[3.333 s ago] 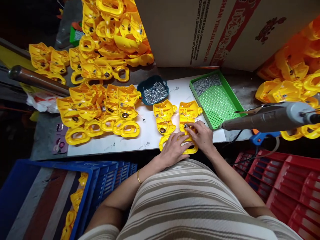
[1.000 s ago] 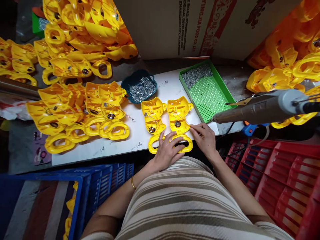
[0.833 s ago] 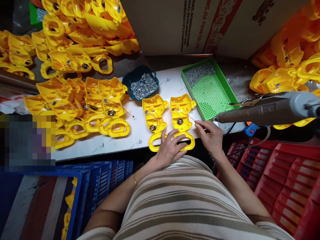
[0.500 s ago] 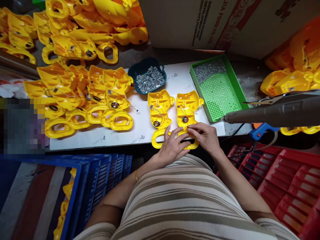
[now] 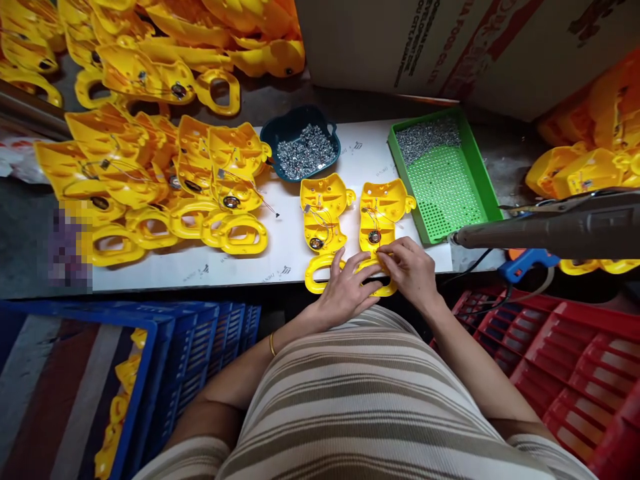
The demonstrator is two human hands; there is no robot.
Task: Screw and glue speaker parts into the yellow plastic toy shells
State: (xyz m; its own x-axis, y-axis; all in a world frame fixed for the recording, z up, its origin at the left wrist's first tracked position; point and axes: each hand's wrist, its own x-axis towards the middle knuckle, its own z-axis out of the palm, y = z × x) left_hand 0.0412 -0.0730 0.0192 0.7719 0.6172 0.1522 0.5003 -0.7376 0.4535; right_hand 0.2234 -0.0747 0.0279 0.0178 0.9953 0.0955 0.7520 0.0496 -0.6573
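On the white sheet (image 5: 293, 257) at the near edge of the table (image 5: 505, 175): two yellow shells, side by side, hollow side up, apart from each other. Work is at the right shell (image 5: 384, 200). Its round speaker (image 5: 374, 237) sits in the lower part, thin wires above it.

Left hand (image 5: 349, 291): palm down, fingers spread across the right shell's handle (image 5: 388, 290), partly covering it. Can't tell if it's gripping or just resting there. Gold bracelet (image 5: 271, 344) on that wrist.

Right hand (image 5: 411, 268): thumb and index brought together at the right shell's lower edge, just below and right of the speaker. Whatever is between the tips is too small to make out, so can't confirm a hold.

Left shell (image 5: 325, 195): same type, own speaker and wires, handle toward the person.

Around them: dark bowl (image 5: 276, 119) of small metal parts behind the left shell; green tray (image 5: 479, 160) behind and right, more metal bits heaped at its far end. Grey tool (image 5: 555, 223) reaches in from the right, tip near the tray's near corner. Overlapping row of yellow shells (image 5: 110, 173) to the left. Carton (image 5: 370, 47) stands behind. Below: blue crate (image 5: 160, 333) left, red crate (image 5: 575, 327) right.
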